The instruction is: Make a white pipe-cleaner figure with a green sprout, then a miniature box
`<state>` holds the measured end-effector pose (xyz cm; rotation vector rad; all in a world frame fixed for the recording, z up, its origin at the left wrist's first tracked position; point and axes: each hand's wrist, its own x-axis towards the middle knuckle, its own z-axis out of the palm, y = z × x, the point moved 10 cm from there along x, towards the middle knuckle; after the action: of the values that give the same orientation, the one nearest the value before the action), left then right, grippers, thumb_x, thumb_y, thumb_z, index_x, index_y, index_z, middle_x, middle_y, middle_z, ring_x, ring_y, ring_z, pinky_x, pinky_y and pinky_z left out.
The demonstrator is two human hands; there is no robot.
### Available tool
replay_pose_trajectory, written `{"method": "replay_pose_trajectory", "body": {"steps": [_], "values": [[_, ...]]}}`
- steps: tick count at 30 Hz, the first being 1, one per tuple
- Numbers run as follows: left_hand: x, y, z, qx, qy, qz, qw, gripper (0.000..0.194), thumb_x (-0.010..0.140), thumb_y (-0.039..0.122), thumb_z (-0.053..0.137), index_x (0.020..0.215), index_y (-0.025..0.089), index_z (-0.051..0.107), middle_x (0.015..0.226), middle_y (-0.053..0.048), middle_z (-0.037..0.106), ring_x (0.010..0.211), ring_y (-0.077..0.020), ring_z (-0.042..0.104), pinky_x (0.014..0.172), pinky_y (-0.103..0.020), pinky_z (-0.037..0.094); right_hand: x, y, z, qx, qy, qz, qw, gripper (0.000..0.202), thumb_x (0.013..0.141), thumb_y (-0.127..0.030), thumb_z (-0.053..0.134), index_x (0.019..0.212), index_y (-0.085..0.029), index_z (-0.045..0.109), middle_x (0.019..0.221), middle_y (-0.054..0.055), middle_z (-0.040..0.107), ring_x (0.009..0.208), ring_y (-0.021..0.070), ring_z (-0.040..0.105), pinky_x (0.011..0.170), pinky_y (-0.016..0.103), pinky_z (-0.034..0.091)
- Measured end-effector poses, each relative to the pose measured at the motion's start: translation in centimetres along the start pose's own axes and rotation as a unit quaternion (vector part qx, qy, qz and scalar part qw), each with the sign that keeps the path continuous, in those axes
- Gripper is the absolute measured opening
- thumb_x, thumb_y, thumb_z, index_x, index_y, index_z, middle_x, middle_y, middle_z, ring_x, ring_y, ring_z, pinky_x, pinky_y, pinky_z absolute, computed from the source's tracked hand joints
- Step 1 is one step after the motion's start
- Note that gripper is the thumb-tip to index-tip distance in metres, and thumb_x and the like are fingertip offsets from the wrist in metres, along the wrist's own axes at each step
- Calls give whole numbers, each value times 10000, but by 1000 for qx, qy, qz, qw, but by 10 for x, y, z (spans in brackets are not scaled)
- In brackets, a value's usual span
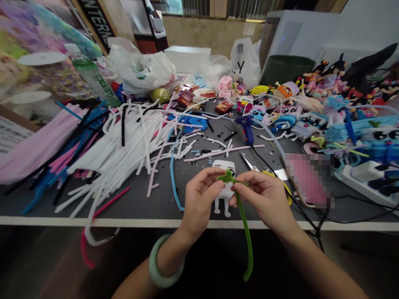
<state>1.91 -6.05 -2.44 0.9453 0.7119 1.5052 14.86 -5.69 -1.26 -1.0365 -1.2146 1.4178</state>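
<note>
Bare forearms point(324, 259) frame bright-green, fuzzy pipe-cleaner strip point(245, 226)

Left hand point(202, 198) and right hand point(264, 194) pinch the strip near the front edge of the dark-grey tabletop point(140, 211). Its folded, leaf-like top sits at the left fingertips; its long tail hangs downward from the right fingertips, the nearer grip.

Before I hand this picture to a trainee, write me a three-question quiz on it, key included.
1. Multiple choice: What colour is the fuzzy stem that the left hand and the right hand hold? A) pink B) green C) black
2. True or false: The pale bangle is worn on the right arm.
3. Fill in "nearer" or "farther": From where the person sits, the glue gun lies ____ than the scissors.

Key:
1. B
2. False (it is on the left)
3. farther
</note>
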Motion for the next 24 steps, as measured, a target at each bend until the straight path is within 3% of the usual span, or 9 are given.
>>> {"method": "replay_pose_trajectory", "body": {"steps": [5,8,11,13,15,18,21,24], "values": [[5,11,6,86,-12,-5,996,167,731,124,751,885,167,705,809,8,693,772,-80,636,741,-163,510,-2,0,5,-42,-18,-11,999,159,775,-295,749,820,-170,663,603,-8,700,526,158,709,491,224,579],[5,14,10,124,-24,-19,992,145,731,107,731,862,153,692,783,8,677,739,-76,621,716,-164,506,-8,-9,3,-108,-2,-70,992,82,813,-257,700,827,-180,675,676,6,721,565,150,719,521,222,581],[4,14,7,139,-33,-37,989,167,740,108,730,893,157,681,823,0,687,759,-77,636,711,-160,512,-16,-25,2,-220,29,-153,963,25,813,-207,681,814,-182,686,715,24,729,597,149,720,539,222,571],[4,16,6,149,-44,-39,987,199,741,101,731,921,158,670,831,-1,687,763,-78,645,710,-158,519,-19,-29,3,-252,30,-171,952,23,806,-192,677,821,-180,691,718,31,732,605,152,719,535,223,560],[3,19,5,166,-57,-31,984,197,751,90,717,925,158,653,814,2,679,759,-77,648,706,-154,524,-16,-23,6,-210,2,-132,969,43,801,-199,685,840,-180,685,734,30,736,619,152,722,546,222,558],[1,28,6,183,-62,-9,981,185,778,79,687,925,164,617,814,6,670,763,-76,651,710,-152,533,-11,0,17,-86,-87,-5,992,137,799,-284,724,866,-172,683,708,18,723,629,140,718,577,216,558],[-1,34,10,163,-68,7,984,209,791,70,672,948,173,582,795,12,665,716,-81,649,660,-163,545,-11,15,32,13,-169,83,982,292,831,-433,699,824,-141,697,711,27,706,605,116,702,586,206,549],[-3,40,16,140,-83,32,986,232,787,39,663,946,181,572,774,14,670,694,-84,652,644,-168,555,-14,23,37,85,-190,137,969,376,855,-486,663,794,-117,696,714,31,697,549,98,683,554,199,541]]}}
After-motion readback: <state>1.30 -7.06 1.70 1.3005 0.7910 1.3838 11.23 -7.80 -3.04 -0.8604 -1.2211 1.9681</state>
